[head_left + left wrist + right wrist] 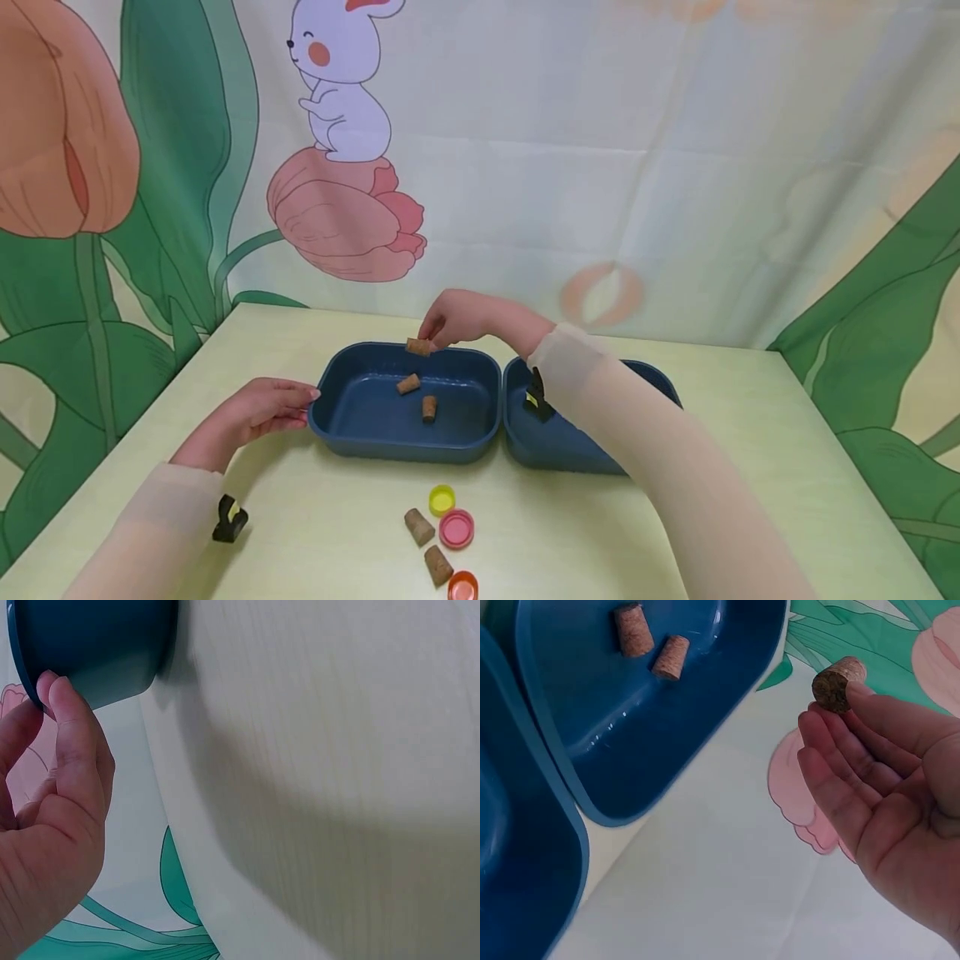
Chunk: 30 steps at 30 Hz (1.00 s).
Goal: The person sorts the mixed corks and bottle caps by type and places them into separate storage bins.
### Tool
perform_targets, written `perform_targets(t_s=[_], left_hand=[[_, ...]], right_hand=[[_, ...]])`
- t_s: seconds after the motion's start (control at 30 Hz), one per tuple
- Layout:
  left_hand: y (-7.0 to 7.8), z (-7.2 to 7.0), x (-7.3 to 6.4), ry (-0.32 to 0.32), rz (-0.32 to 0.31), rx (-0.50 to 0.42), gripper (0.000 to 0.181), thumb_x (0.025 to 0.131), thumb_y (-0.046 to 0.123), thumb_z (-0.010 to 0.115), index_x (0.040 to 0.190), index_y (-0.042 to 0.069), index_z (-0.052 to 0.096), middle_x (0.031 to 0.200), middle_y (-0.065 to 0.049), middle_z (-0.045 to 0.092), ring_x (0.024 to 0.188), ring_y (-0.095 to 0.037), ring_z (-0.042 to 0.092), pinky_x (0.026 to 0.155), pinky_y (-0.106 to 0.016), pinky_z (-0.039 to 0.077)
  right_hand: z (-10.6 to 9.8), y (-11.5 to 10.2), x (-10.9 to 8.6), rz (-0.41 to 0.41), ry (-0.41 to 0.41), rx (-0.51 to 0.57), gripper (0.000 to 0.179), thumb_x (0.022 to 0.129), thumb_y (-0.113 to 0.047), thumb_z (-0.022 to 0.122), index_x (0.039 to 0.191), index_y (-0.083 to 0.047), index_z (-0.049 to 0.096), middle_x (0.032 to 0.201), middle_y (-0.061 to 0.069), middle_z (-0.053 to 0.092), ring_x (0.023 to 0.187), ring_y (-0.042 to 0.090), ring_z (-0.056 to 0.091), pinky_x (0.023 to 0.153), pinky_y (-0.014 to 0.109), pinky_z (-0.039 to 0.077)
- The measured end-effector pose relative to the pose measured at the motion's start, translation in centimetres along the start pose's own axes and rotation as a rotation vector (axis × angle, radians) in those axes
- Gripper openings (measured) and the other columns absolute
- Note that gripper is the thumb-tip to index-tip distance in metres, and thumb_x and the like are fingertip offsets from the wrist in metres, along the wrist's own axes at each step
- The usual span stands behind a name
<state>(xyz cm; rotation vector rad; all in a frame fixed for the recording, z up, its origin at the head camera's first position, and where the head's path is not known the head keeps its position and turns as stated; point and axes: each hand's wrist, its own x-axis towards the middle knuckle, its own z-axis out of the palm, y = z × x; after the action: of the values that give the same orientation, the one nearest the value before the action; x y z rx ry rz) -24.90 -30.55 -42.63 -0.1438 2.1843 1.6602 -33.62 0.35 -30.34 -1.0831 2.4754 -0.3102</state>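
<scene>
My right hand [463,318] pinches a tapered cork stopper [418,347] between thumb and fingertips, held up over the far rim of the left blue tub [405,451]. Inside that tub lie two more corks, one tilted on its side [408,383] and one nearer the front [428,408]. In the right wrist view, the darker end of the held cork [838,684] faces the camera. At the tub's left end, my left hand [267,407] grips the rim, thumb and fingers on either side of the tub's edge [28,682] in the left wrist view.
A second blue tub [558,454] stands against the first on the right, partly hidden by my right sleeve. In front lie two corks [419,527] [438,566], plus a yellow cap [442,500], a pink cap [457,529] and an orange cap [462,586]. A printed curtain [510,208] hangs behind the table.
</scene>
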Motion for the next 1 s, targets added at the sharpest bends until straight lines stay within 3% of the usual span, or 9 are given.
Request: perform_targets(t_s=[0.3,0.77,1.0], left_hand=[[-0.3,-0.1,0.1,0.003,0.004,0.000,0.044,0.105,0.018,0.058,0.132,-0.016,0.055,0.077,0.008,0.071,0.071,-0.004,0.068,0.071,-0.018,0.062],[-0.2,0.0,0.0,0.005,-0.005,0.020,0.049,0.105,0.020,0.057,0.137,-0.018,0.050,0.078,0.009,0.069,0.071,-0.003,0.067,0.071,-0.017,0.062],[-0.3,-0.1,0.1,-0.008,0.006,0.016,0.051,0.106,0.019,0.056,0.138,-0.019,0.048,0.078,0.009,0.069,0.071,-0.003,0.066,0.071,-0.017,0.061]], right_hand=[[1.8,-0.1,2.6,0.013,-0.041,0.010,0.031,0.102,-0.010,0.061,0.131,-0.004,0.069,0.130,0.013,0.072,0.108,0.022,0.069,0.097,0.029,0.058],[3.4,-0.4,4.6,0.040,-0.084,0.042,0.028,0.102,-0.010,0.060,0.127,-0.004,0.071,0.126,0.013,0.072,0.095,0.016,0.064,0.092,0.030,0.058],[4.7,-0.1,5.7,0.054,-0.084,0.051,0.030,0.100,-0.003,0.059,0.126,-0.004,0.072,0.125,0.014,0.072,0.086,0.013,0.056,0.077,0.023,0.052]])
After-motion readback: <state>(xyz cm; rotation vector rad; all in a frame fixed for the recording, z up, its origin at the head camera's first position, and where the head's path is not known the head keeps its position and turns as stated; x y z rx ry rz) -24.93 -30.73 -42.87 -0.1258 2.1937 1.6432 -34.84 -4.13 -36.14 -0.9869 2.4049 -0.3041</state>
